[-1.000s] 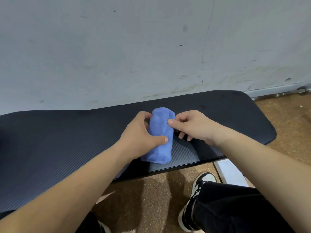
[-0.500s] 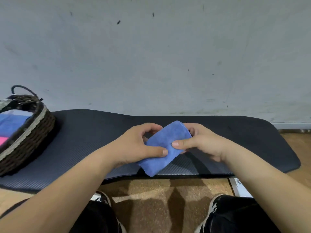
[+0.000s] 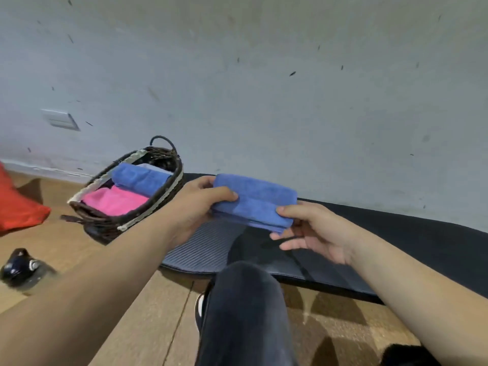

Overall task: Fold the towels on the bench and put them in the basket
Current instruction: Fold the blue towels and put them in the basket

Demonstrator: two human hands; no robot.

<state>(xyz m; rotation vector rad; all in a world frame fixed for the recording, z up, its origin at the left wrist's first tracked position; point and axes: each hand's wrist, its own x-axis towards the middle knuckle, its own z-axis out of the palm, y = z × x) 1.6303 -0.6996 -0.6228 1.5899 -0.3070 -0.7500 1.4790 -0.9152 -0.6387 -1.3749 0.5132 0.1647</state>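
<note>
Raised blue towel (image 3: 253,204) nears basket (image 3: 111,224).

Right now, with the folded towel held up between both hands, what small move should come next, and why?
Probably carry the folded blue towel leftward and lower it into the wicker basket. It looks fully folded. The left-hand grip and right-hand grip pinch its ends above the black bench. The basket, just to the left, already holds a pink towel and another blue towel.

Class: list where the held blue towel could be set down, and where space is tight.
Free: the bench beyond the right hand, bordered by the wall. Crowded: the basket, mostly filled by a rolled blue towel and a pink towel.
</note>
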